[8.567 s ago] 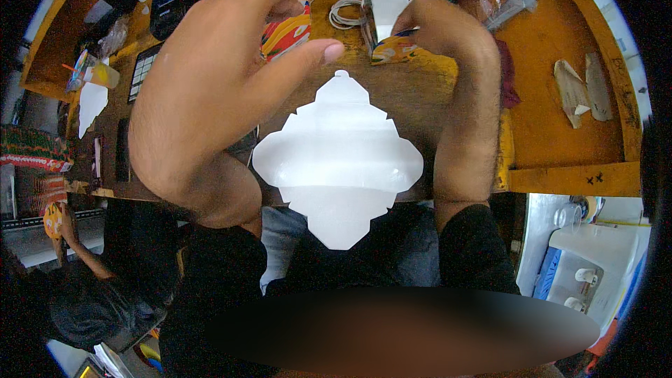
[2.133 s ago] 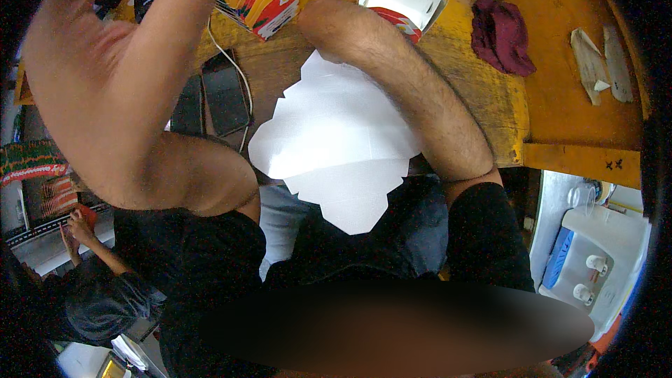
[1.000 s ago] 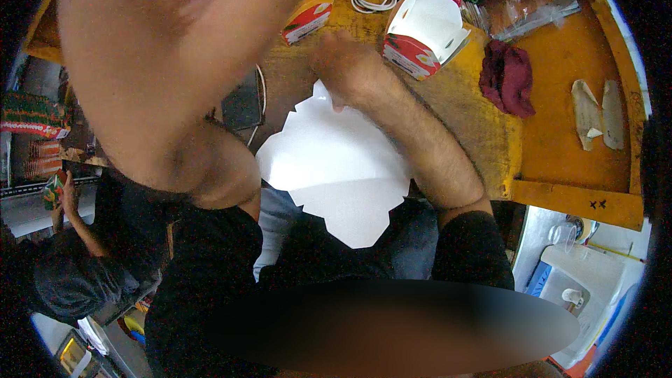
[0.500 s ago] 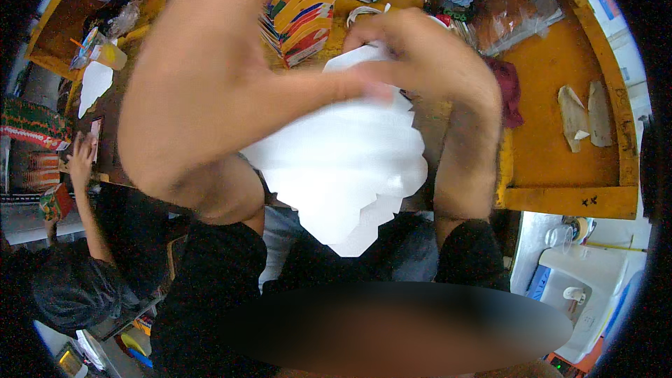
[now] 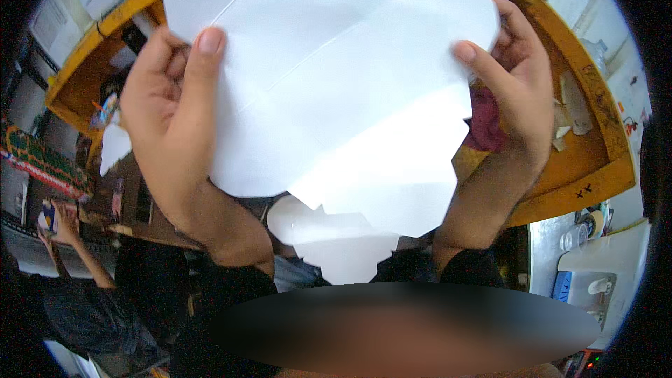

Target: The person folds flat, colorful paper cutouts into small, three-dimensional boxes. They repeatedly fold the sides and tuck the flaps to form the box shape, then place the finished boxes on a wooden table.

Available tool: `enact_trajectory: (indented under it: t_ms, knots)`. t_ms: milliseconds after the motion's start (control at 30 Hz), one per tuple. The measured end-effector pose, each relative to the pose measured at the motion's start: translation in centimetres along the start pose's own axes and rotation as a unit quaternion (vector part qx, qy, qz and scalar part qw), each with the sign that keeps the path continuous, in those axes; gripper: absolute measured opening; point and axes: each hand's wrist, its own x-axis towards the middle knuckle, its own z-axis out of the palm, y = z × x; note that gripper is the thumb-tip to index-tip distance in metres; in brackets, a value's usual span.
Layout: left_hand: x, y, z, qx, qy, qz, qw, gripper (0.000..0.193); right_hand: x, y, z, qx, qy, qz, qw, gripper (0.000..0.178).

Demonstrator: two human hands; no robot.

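Nearest the viewer, a large flat white card blank [image 5: 350,70] with rounded lobes and a notched edge is being held up, tilted, toward 12 o'clock; the left hand [image 5: 175,108] is pinching its margin at 10 o'clock, thumb lying over the front face, while the right hand [image 5: 521,73] is gripping the opposite lobe at 2 o'clock, thumb in front, fingers partly behind. Below, a second white card blank [image 5: 343,255] with a stepped outline is showing at 6 o'clock, its upper part being covered by the first. Beyond, a crumpled maroon cloth [image 5: 485,126] is lying between 2 and 3 o'clock on the yellow-brown wooden desk [image 5: 560,203]. Farthest, between 8 and 9 o'clock, a co-worker's hands [image 5: 67,229] are holding a small multicoloured item [image 5: 47,217]
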Motion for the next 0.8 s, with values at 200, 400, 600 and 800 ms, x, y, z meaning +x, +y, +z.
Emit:
enact_trajectory:
  t_ms: [200, 400, 600, 800]
  knots:
    - [0.7, -0.6, 2.0, -0.021, 0.075, 0.037, 0.996, 0.028, 0.7, 0.9, 0.3, 0.026, -0.021, 0.047, 0.998, 0.059]
    - [0.3, 1.0, 3.9, 0.072, 0.117, 0.306, 0.942, 0.073, -0.8, -2.1, 0.6, -0.037, 0.209, -0.132, 0.968, 0.038]
    - [-2.4, 2.4, 6.1, 0.056, -0.301, 0.283, 0.909, 0.094, -3.8, -4.4, 6.3, -0.087, 0.172, -0.193, 0.962, 0.048]
    - [-3.3, 1.5, 7.5, -0.208, -0.178, -0.023, 0.962, 0.068, -2.4, -4.2, 8.7, -0.031, 0.051, -0.189, 0.980, 0.048]
